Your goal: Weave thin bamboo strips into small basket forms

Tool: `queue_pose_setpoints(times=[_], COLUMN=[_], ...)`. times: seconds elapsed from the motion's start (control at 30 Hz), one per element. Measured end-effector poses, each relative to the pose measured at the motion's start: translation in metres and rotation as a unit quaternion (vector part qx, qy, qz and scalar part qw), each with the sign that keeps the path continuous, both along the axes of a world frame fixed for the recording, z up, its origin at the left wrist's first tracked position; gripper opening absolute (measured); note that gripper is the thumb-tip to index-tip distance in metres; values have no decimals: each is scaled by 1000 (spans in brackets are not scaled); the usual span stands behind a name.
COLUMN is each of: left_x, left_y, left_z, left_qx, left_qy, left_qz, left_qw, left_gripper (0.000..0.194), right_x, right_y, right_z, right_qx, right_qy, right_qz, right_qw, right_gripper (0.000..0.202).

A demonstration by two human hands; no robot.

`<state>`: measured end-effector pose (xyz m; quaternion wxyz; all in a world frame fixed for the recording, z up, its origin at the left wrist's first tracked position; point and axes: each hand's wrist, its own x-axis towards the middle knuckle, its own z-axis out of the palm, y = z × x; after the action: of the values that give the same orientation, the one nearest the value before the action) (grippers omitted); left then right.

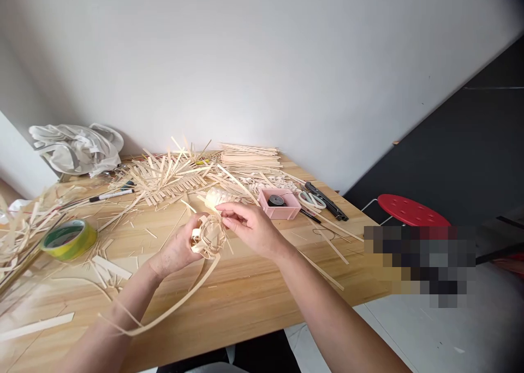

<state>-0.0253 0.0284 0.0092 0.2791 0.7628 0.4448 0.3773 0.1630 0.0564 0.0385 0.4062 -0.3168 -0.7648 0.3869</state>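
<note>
A small round ball-like weave of pale bamboo strips [212, 235] is held above the table, with a long loose strip [180, 314] curving down from it past my left forearm. My left hand [180, 244] is closed round the left side of this weave. My right hand [248, 225] is at its upper right edge, thumb and index finger pinched together. Whether a strip lies between those fingertips is too small to tell. Just behind the hands rests another pale woven piece [219, 196], partly covered by my right fingers.
Loose strips [164, 171] heap along the wall beside a stacked bundle [249, 157]. To the right are a pink box [282, 212] holding a black disc, scissors [311, 200] and a black tool [326, 200]. Tape [69, 239] and a marker [111, 195] lie left. A red stool [413, 210] stands beyond the table.
</note>
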Motion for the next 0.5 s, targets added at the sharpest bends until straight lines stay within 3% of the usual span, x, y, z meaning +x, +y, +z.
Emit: queue_pose_setpoints(times=[0.2,0.33,0.5], left_x=[2,2,-3], left_y=[6,9,14], left_z=[-12,-12,-9], left_qx=[-4,44,95], left_qy=[-16,-18,48], left_qz=[-6,93,229], left_qw=[1000,995,968], left_gripper=[42,38,50], right_x=[1,5,-5], right_y=[8,10,-11], right_z=[-7,-9,-10], right_qx=[-22,-23,-136], right_qy=[9,36,47], right_qz=[-9,-94,-66], right_qw=[1000,995,987], right_gripper=[30,20,23])
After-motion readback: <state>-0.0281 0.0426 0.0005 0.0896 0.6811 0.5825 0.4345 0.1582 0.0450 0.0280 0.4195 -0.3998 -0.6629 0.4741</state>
